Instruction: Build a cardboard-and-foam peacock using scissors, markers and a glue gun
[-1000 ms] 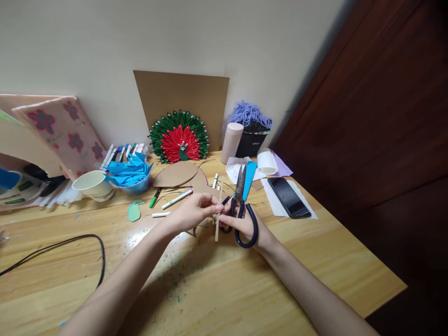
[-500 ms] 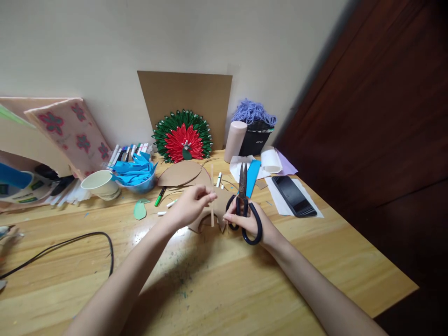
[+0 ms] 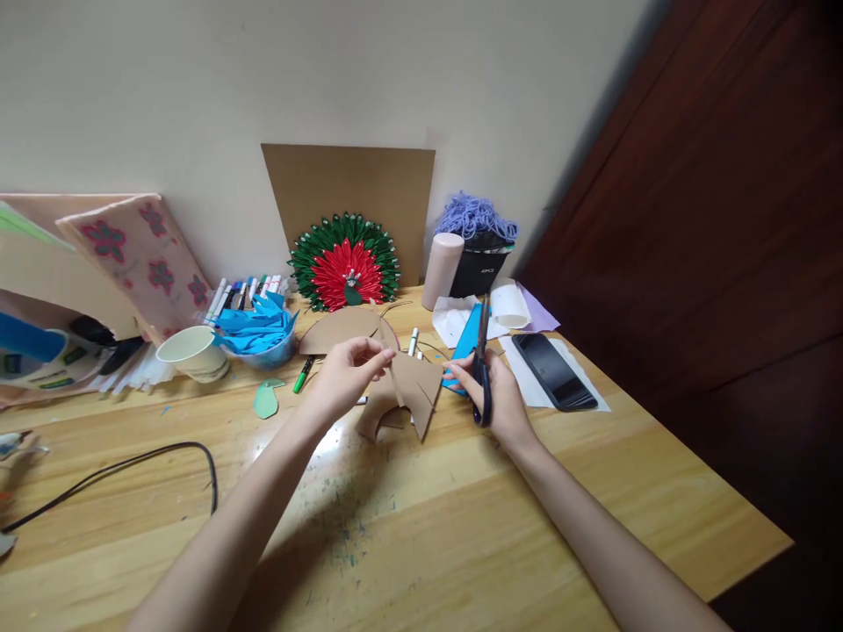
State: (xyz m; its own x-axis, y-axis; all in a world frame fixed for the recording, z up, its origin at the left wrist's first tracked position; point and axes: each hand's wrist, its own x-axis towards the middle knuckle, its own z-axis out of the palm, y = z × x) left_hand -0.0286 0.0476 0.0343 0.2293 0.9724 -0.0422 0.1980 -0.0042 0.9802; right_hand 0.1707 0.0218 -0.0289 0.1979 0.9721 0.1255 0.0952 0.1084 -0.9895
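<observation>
Pinched between thumb and fingers of my left hand (image 3: 348, 376) is a thin, pale strip (image 3: 397, 386), possibly paper or card. Behind it lies a cut piece of brown cardboard (image 3: 416, 386) with a curved notch. My right hand (image 3: 506, 402) is closed around black-handled scissors (image 3: 483, 386), seen nearly edge-on with the blades pointing away from me. A blue strip (image 3: 466, 338) lies just beyond the right fingers. Farther back rests a rounded brown cardboard piece (image 3: 335, 331), partly covered by my left hand.
A red and green ribbon peacock (image 3: 346, 263) leans on a cardboard sheet (image 3: 349, 175). Blue ribbon pieces (image 3: 254, 325) fill a bowl beside a paper cup (image 3: 194, 351). On the right are a phone (image 3: 553, 370) and a pink bottle (image 3: 443, 270). A black cable (image 3: 151, 449) lies left.
My right hand has moved slightly right and turned the scissors edge-on. My left hand has shifted a little left with the strip, which now tilts.
</observation>
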